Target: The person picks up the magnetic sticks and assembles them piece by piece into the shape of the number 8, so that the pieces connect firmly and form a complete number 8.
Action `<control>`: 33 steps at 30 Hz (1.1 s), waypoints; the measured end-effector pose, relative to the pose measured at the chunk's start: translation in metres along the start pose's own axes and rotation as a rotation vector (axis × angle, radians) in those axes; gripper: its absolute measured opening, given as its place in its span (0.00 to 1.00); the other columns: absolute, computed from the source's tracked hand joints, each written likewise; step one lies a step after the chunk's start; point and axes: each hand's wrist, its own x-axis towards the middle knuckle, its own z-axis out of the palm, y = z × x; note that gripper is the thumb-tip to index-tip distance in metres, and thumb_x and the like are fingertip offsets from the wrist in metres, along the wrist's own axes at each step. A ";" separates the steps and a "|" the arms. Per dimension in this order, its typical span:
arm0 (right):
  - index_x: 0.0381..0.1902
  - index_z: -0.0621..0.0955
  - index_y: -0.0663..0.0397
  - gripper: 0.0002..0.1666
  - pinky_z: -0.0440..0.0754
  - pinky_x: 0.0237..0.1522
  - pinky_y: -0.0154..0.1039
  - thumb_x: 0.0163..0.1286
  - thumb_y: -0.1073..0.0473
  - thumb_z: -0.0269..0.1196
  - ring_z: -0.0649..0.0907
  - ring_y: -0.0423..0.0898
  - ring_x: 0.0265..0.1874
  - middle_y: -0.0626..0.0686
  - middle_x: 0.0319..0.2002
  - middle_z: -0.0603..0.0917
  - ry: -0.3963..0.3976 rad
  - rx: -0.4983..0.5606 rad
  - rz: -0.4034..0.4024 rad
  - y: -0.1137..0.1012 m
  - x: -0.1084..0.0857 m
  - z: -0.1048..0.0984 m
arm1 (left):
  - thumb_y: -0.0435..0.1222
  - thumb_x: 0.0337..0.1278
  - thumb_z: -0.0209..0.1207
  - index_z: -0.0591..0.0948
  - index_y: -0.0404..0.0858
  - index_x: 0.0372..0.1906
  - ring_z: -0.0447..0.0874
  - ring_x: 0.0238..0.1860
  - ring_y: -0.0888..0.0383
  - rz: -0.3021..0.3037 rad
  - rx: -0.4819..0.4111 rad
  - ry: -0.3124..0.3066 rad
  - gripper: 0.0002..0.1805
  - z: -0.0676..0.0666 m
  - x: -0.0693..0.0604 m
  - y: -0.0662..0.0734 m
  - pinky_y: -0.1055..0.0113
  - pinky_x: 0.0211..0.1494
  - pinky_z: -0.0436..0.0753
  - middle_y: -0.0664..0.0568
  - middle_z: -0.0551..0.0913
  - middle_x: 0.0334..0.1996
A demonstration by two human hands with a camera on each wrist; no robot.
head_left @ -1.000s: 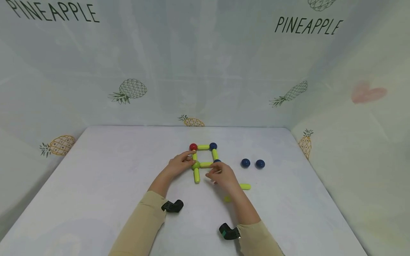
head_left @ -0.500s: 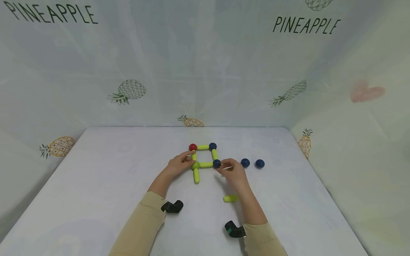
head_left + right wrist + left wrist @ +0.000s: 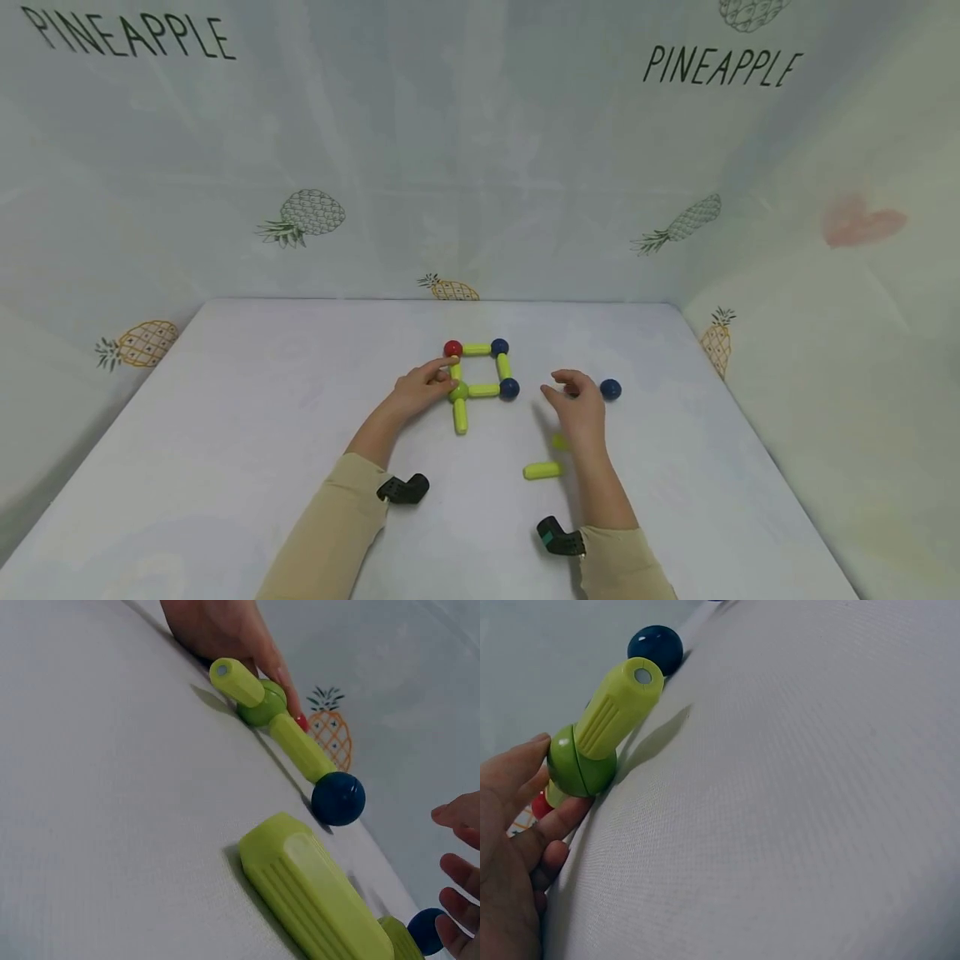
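The left hand (image 3: pixel 422 390) pinches the green ball (image 3: pixel 458 390) at the near left corner of a square of yellow-green rods. In the left wrist view, thumb and fingers touch either side of the green ball (image 3: pixel 581 763), and one rod (image 3: pixel 620 709) juts from it. The square has a red ball (image 3: pixel 453 348) at its far left corner and blue balls (image 3: pixel 499 347) (image 3: pixel 509 388) on the right. The right hand (image 3: pixel 584 412) is over a mostly covered blue ball, thumb and index finger apart; that ball (image 3: pixel 426 931) shows beside its fingertips in the right wrist view.
Another blue ball (image 3: pixel 611 389) lies just right of the right hand. Two loose rods (image 3: pixel 542 471) (image 3: pixel 559 442) lie nearer the body, one partly hidden by the right arm. Printed cloth (image 3: pixel 480 167) hangs behind the white table (image 3: pixel 262 375).
The right hand has moved right, away from the square's near right blue ball, to the loose blue balls. The left hand has stayed at the green ball.
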 end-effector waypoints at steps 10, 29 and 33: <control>0.49 0.83 0.60 0.19 0.62 0.65 0.54 0.60 0.61 0.70 0.67 0.59 0.64 0.60 0.57 0.76 0.124 -0.098 -0.104 0.013 0.007 -0.004 | 0.47 0.65 0.60 0.74 0.49 0.66 0.76 0.50 0.52 0.018 0.009 0.000 0.26 -0.001 -0.002 0.003 0.40 0.66 0.55 0.56 0.83 0.44; 0.57 0.79 0.63 0.25 0.56 0.68 0.57 0.63 0.62 0.67 0.60 0.62 0.69 0.64 0.67 0.67 -0.016 -0.161 -0.051 0.021 0.013 -0.013 | 0.47 0.65 0.59 0.75 0.50 0.65 0.77 0.50 0.52 0.007 0.010 0.019 0.25 -0.001 -0.005 0.003 0.38 0.67 0.54 0.57 0.83 0.44; 0.58 0.79 0.63 0.25 0.57 0.68 0.58 0.63 0.62 0.66 0.61 0.64 0.69 0.66 0.66 0.67 -0.044 -0.180 -0.004 0.023 0.013 -0.014 | 0.48 0.65 0.60 0.75 0.51 0.66 0.76 0.51 0.51 -0.005 0.006 0.011 0.25 0.000 -0.005 0.005 0.38 0.67 0.54 0.57 0.83 0.44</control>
